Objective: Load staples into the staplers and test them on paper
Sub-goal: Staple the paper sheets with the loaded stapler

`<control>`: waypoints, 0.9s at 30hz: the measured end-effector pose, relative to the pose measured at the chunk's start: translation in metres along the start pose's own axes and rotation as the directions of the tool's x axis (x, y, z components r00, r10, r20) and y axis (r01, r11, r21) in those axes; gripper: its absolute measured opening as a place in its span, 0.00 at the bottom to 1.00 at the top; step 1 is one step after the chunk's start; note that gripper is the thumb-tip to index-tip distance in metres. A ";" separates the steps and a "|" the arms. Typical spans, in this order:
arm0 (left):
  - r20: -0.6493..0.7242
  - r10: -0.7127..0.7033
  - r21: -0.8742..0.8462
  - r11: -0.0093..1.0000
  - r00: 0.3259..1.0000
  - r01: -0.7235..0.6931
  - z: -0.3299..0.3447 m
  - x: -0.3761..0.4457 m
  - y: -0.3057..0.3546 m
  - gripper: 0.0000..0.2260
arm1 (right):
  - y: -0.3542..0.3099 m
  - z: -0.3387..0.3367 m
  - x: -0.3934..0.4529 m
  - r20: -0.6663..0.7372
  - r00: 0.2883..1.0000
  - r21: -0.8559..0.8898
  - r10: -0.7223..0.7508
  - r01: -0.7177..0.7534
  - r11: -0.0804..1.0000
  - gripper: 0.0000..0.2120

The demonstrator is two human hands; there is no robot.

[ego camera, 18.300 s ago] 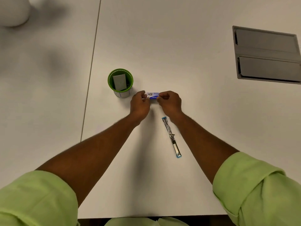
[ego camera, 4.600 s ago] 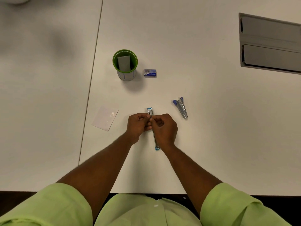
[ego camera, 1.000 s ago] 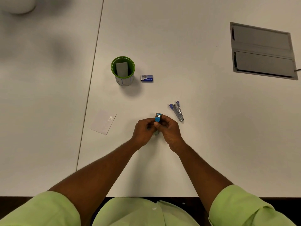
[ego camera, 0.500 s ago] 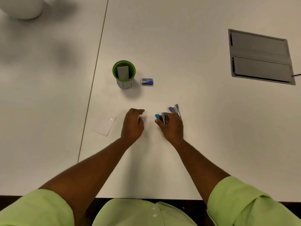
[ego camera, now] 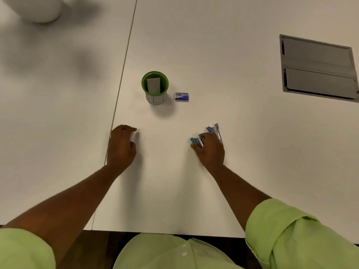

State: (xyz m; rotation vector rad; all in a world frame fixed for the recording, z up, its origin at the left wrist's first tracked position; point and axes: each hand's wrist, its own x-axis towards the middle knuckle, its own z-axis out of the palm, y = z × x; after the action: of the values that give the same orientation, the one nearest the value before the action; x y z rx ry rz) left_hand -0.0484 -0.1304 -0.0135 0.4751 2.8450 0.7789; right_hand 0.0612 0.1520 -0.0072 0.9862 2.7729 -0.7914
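My right hand (ego camera: 210,150) is closed on a small light-blue stapler (ego camera: 195,141), whose tip sticks out to the left of my fingers. A second, darker blue stapler (ego camera: 214,130) lies on the white table right beside it, touching my fingertips. My left hand (ego camera: 121,146) rests palm down on the table seam, fingers curled and apart, covering most of the white paper slip; only a faint edge of the slip (ego camera: 138,138) shows. A blue staple box (ego camera: 181,97) lies next to a green cup (ego camera: 164,83).
The green cup holds a grey-white block. A grey floor-box hatch (ego camera: 318,68) is set into the table at the far right. A white rounded object (ego camera: 37,8) stands at the far left. The table's front edge runs just in front of my body.
My hands have parted. The left hand has moved left onto the paper slip, and the right hand has carried the light-blue stapler right, next to the darker stapler.
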 end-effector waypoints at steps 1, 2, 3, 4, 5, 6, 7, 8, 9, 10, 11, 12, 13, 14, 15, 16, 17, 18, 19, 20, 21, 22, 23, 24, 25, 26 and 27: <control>0.006 -0.007 -0.001 1.000 1.000 0.007 -0.002 -0.002 -0.005 0.25 | -0.001 0.001 0.000 -0.004 1.000 0.001 0.005 -0.005 1.000 0.21; 0.015 -0.012 -0.003 1.000 1.000 0.012 -0.004 -0.003 -0.010 0.25 | -0.002 0.001 -0.001 -0.012 1.000 0.000 0.013 -0.013 1.000 0.22; 0.026 -0.012 -0.002 1.000 1.000 0.012 -0.006 -0.005 -0.013 0.24 | -0.003 0.002 -0.003 -0.030 0.999 -0.011 0.023 -0.023 1.000 0.23; 0.034 -0.008 -0.001 1.000 0.999 0.008 -0.009 -0.006 -0.016 0.24 | -0.006 0.002 -0.005 -0.060 0.998 -0.032 0.030 -0.032 0.999 0.25; 0.038 -0.002 -0.002 1.000 0.999 0.002 -0.011 -0.008 -0.019 0.25 | -0.009 0.003 -0.007 -0.102 0.994 -0.052 0.034 -0.039 0.998 0.25; 0.039 0.002 -0.009 1.000 0.999 -0.002 -0.013 -0.009 -0.022 0.25 | -0.013 0.004 -0.010 -0.150 0.988 -0.058 0.025 -0.034 0.998 0.24; 0.041 0.001 -0.019 1.000 0.999 -0.001 -0.016 -0.011 -0.025 0.26 | -0.017 0.006 -0.013 -0.190 0.982 -0.046 0.004 -0.013 0.999 0.22; 0.045 -0.004 -0.029 1.000 0.999 0.005 -0.018 -0.012 -0.027 0.28 | -0.023 0.008 -0.016 -0.207 0.978 -0.023 -0.021 0.016 1.000 0.19; 0.053 -0.011 -0.037 0.999 0.999 0.013 -0.020 -0.013 -0.031 0.29 | -0.030 0.011 -0.019 -0.196 0.979 0.004 -0.049 0.051 0.999 0.16; 0.065 -0.017 -0.037 0.999 0.998 0.020 -0.021 -0.015 -0.034 0.29 | -0.039 0.014 -0.023 -0.168 0.982 0.033 -0.083 0.090 0.995 0.13; 0.080 -0.022 -0.029 0.999 0.997 0.024 -0.023 -0.015 -0.038 0.30 | -0.048 0.018 -0.026 -0.130 0.984 0.064 -0.121 0.130 0.989 0.10; 0.097 -0.024 -0.019 0.999 0.995 0.026 -0.023 -0.016 -0.041 0.30 | -0.057 0.022 -0.028 -0.082 0.984 0.100 -0.158 0.166 0.981 0.09; 0.117 -0.026 -0.010 1.000 0.993 0.027 -0.023 -0.016 -0.044 0.30 | -0.066 0.026 -0.031 -0.021 0.981 0.141 -0.194 0.195 0.971 0.09; 0.137 -0.023 -0.007 1.000 0.990 0.024 -0.023 -0.016 -0.047 0.31 | -0.076 0.030 -0.033 0.047 0.973 0.176 -0.225 0.214 0.961 0.09; 0.158 -0.012 -0.008 1.000 0.987 0.014 -0.022 -0.015 -0.050 0.31 | -0.084 0.035 -0.033 0.108 0.962 0.195 -0.251 0.227 0.954 0.11; 0.180 0.005 -0.012 1.000 0.984 -0.003 -0.020 -0.015 -0.052 0.32 | -0.093 0.039 -0.034 0.158 0.950 0.198 -0.269 0.237 0.951 0.13; 0.200 0.023 -0.016 1.000 0.979 -0.020 -0.019 -0.015 -0.055 0.33 | -0.101 0.044 -0.034 0.198 0.938 0.190 -0.283 0.247 0.950 0.16; 0.216 0.035 -0.020 0.999 0.976 -0.032 -0.018 -0.015 -0.056 0.34 | -0.107 0.049 -0.034 0.233 0.927 0.174 -0.295 0.259 0.950 0.19; 0.226 0.036 -0.026 0.999 0.973 -0.031 -0.017 -0.014 -0.057 0.34 | -0.114 0.055 -0.035 0.263 0.915 0.146 -0.305 0.275 0.950 0.23; 0.234 0.028 -0.041 0.999 0.972 -0.019 -0.016 -0.014 -0.056 0.35 | -0.119 0.060 -0.036 0.284 0.906 0.104 -0.313 0.295 0.950 0.27; 0.242 0.017 -0.064 0.998 0.970 -0.002 -0.014 -0.013 -0.054 0.35 | -0.122 0.066 -0.037 0.293 0.901 0.052 -0.321 0.320 0.946 0.31; 0.250 0.013 -0.091 0.996 0.968 0.010 -0.013 -0.013 -0.051 0.35 | -0.125 0.071 -0.039 0.292 0.899 -0.002 -0.327 0.342 0.940 0.34; 0.255 0.016 -0.118 0.993 0.967 0.015 -0.010 -0.013 -0.047 0.34 | -0.125 0.075 -0.040 0.284 0.901 -0.042 -0.327 0.353 0.935 0.36; 0.262 0.023 -0.142 0.990 0.965 0.015 -0.008 -0.013 -0.043 0.34 | -0.125 0.079 -0.042 0.274 0.908 -0.064 -0.318 0.347 0.936 0.38; 0.269 0.029 -0.161 0.987 0.963 0.015 -0.005 -0.013 -0.039 0.34 | -0.124 0.081 -0.043 0.261 0.918 -0.070 -0.299 0.327 0.942 0.40; 0.273 0.035 -0.173 0.985 0.961 0.014 -0.003 -0.013 -0.036 0.34 | -0.123 0.083 -0.043 0.250 0.928 -0.070 -0.278 0.303 0.950 0.40; 0.277 0.038 -0.178 0.984 0.960 0.012 0.000 -0.013 -0.033 0.34 | -0.122 0.085 -0.043 0.241 0.934 -0.069 -0.262 0.286 0.956 0.40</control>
State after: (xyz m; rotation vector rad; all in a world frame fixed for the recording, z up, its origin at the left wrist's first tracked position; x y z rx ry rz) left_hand -0.0446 -0.1613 -0.0298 0.5311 2.4893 0.8824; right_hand 0.0131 0.0051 -0.0155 0.4593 2.7454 -0.7313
